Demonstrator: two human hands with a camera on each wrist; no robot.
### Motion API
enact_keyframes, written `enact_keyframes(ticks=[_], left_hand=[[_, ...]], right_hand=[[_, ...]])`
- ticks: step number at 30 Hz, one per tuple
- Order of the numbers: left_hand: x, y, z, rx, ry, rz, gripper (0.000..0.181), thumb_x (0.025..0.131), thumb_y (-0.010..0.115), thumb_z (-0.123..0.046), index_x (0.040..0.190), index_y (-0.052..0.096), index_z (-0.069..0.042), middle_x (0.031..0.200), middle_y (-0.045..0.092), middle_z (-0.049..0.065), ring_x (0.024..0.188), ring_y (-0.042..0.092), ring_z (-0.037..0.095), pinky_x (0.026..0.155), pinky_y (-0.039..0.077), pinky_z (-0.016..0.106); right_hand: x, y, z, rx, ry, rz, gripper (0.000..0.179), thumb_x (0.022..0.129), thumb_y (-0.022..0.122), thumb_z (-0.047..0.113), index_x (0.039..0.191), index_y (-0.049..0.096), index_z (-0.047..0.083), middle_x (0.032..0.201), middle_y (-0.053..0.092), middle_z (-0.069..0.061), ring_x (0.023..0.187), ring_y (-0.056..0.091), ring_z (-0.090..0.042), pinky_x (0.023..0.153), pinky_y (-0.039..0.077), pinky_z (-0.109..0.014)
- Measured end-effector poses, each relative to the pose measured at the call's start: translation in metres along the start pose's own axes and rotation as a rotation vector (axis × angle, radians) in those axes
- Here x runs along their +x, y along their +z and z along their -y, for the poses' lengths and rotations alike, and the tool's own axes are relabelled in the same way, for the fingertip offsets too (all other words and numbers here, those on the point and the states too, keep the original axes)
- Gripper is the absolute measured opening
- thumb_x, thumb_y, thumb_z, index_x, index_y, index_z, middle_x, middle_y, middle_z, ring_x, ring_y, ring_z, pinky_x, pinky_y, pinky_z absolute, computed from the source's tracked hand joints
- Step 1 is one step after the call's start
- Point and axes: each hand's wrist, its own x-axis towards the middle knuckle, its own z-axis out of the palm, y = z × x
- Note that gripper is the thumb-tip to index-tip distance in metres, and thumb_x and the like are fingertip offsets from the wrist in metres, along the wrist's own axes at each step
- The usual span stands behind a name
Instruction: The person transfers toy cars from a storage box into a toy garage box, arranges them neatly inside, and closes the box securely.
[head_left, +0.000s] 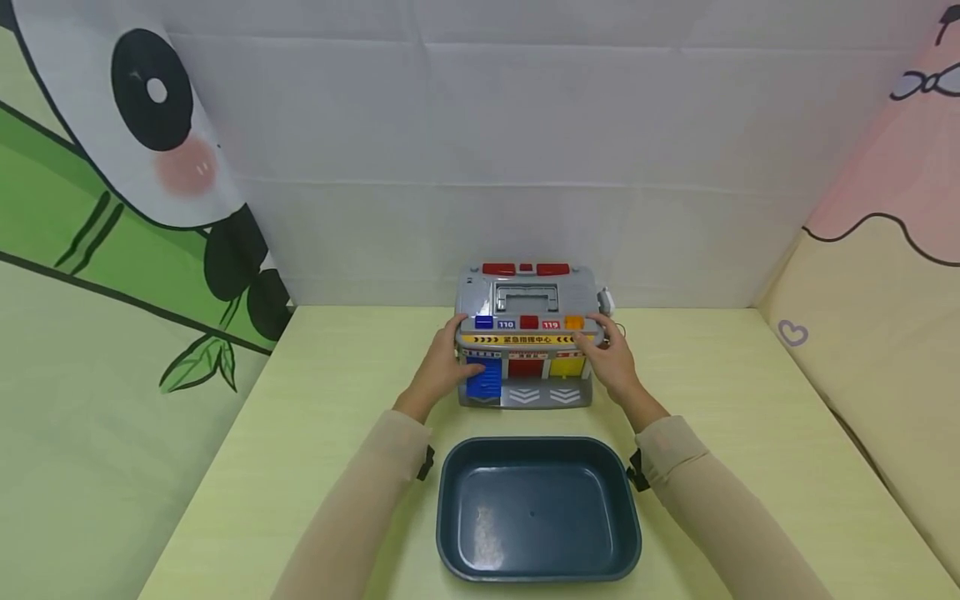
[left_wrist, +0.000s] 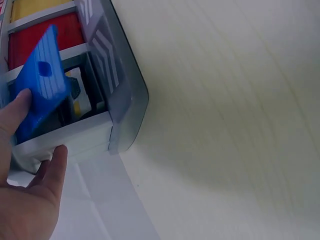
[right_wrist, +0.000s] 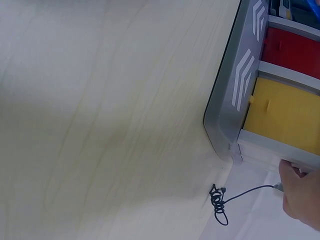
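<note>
A grey toy emergency-station garage (head_left: 480,293) with red roof lights stands near the back of the table in the head view. My left hand (head_left: 437,367) grips its left side, the thumb against the blue door (head_left: 483,382). In the left wrist view that blue door (left_wrist: 47,75) is swung outward, and a small white and yellow toy vehicle (left_wrist: 79,92) sits in the bay behind it. The red door (right_wrist: 291,52) and yellow door (right_wrist: 286,115) are closed. My right hand (head_left: 617,367) holds the garage's right side, with its thumb at the front roof edge.
A dark blue-grey plastic basin (head_left: 532,533) lies on the pale table (head_left: 345,350) between my forearms. A coiled dark cord (right_wrist: 218,204) hangs from a light-coloured piece on the garage's right side. A white cloth backdrop (head_left: 480,125) rises behind, with printed cloths at both sides.
</note>
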Motion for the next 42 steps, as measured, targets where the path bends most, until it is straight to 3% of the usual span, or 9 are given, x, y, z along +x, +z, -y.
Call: enact_keyframes(ticks=[4, 11, 26, 34, 42], left_hand=[[0.002, 0.006, 0.001, 0.062, 0.024, -0.054, 0.093, 0.076, 0.084, -0.006, 0.149, 0.027, -0.012, 0.135, 0.042, 0.020, 0.123, 0.045, 0.034, 0.106, 0.037, 0.049], [0.003, 0.011, -0.002, 0.171, 0.039, -0.140, 0.086, 0.075, 0.085, -0.007, 0.143, 0.032, -0.014, 0.123, 0.047, 0.019, 0.106, 0.055, 0.034, 0.091, 0.048, 0.050], [0.005, 0.011, -0.003, 0.300, 0.040, -0.174, 0.080, 0.077, 0.084, -0.011, 0.140, 0.034, -0.018, 0.117, 0.051, 0.019, 0.097, 0.060, 0.033, 0.082, 0.053, 0.046], [0.006, 0.014, -0.003, 0.313, 0.044, -0.217, 0.078, 0.077, 0.085, -0.012, 0.139, 0.037, -0.019, 0.114, 0.052, 0.020, 0.086, 0.061, 0.036, 0.070, 0.054, 0.048], [0.006, 0.016, -0.003, 0.318, 0.028, -0.207, 0.079, 0.079, 0.083, -0.013, 0.141, 0.035, -0.019, 0.116, 0.052, 0.019, 0.088, 0.061, 0.034, 0.073, 0.054, 0.047]], right_hand=[[0.001, -0.001, 0.000, 0.011, 0.009, 0.001, 0.055, 0.098, 0.061, 0.031, 0.145, 0.039, 0.015, 0.126, 0.044, -0.019, 0.105, 0.047, -0.030, 0.091, 0.045, -0.039], [0.000, -0.001, 0.001, 0.019, 0.006, 0.008, 0.055, 0.098, 0.062, 0.028, 0.145, 0.039, 0.014, 0.128, 0.044, -0.020, 0.106, 0.048, -0.030, 0.092, 0.045, -0.039], [0.001, -0.001, 0.001, -0.013, 0.004, 0.010, 0.056, 0.097, 0.062, 0.032, 0.146, 0.039, 0.015, 0.132, 0.044, -0.020, 0.110, 0.049, -0.031, 0.094, 0.045, -0.042], [0.003, -0.002, 0.001, -0.014, -0.001, 0.004, 0.054, 0.097, 0.063, 0.030, 0.144, 0.040, 0.016, 0.130, 0.046, -0.019, 0.108, 0.050, -0.031, 0.093, 0.046, -0.043], [0.004, -0.002, -0.003, -0.015, 0.001, 0.005, 0.055, 0.097, 0.063, 0.031, 0.144, 0.040, 0.016, 0.130, 0.045, -0.019, 0.108, 0.050, -0.031, 0.094, 0.046, -0.042]])
